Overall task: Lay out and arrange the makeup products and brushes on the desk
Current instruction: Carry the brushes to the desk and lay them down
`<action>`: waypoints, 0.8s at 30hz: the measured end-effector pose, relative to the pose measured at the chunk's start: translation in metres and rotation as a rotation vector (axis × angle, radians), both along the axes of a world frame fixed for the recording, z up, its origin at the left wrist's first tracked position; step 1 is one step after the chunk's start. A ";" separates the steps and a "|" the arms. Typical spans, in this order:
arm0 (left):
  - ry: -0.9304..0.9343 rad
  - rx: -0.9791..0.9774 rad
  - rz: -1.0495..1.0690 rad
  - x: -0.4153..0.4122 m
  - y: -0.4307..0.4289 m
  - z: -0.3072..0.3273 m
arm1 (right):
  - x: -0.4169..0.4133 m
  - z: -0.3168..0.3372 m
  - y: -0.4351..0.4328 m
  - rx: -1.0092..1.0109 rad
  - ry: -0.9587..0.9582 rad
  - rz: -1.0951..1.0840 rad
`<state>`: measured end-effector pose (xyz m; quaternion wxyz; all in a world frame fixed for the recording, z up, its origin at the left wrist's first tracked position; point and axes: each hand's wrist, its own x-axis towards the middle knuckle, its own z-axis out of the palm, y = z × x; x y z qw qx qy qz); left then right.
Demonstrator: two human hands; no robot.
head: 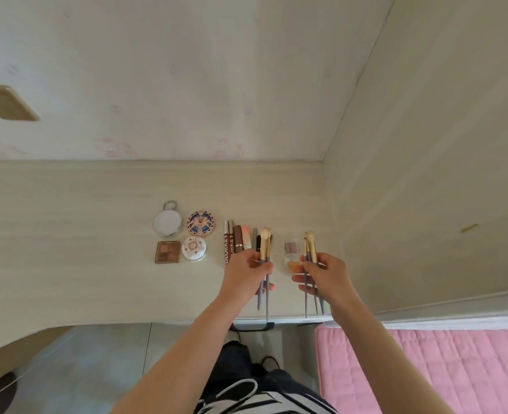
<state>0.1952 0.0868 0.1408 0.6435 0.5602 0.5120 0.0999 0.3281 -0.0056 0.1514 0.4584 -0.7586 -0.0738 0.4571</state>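
My left hand (245,271) grips a small bunch of makeup brushes (265,249) with grey handles and pale bristles pointing away from me. My right hand (325,271) holds a second bunch of brushes (311,249) the same way. Both hover over the pale wooden desk (97,249). Left of my left hand lies a row of tubes and pencils (234,242). Further left sit a round mirror (167,223), a patterned round compact (201,223), a brown eyeshadow palette (167,251) and a white round compact (194,248). Between my hands lie two small clear palettes (291,248).
The desk stands in a corner, with a wall behind and a panel on the right (426,174). A wall socket (7,102) is at the upper left. A pink quilted mat (426,369) lies at the lower right, below the desk's front edge.
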 end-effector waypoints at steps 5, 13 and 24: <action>0.018 0.006 -0.090 0.023 0.023 -0.018 | 0.018 -0.016 0.018 -0.069 -0.048 -0.074; 0.081 -0.131 -0.171 0.076 0.018 -0.042 | 0.059 -0.043 0.024 -0.167 -0.081 -0.141; 0.211 -0.119 -0.114 0.137 0.010 -0.074 | 0.093 -0.085 0.030 -0.257 -0.023 -0.085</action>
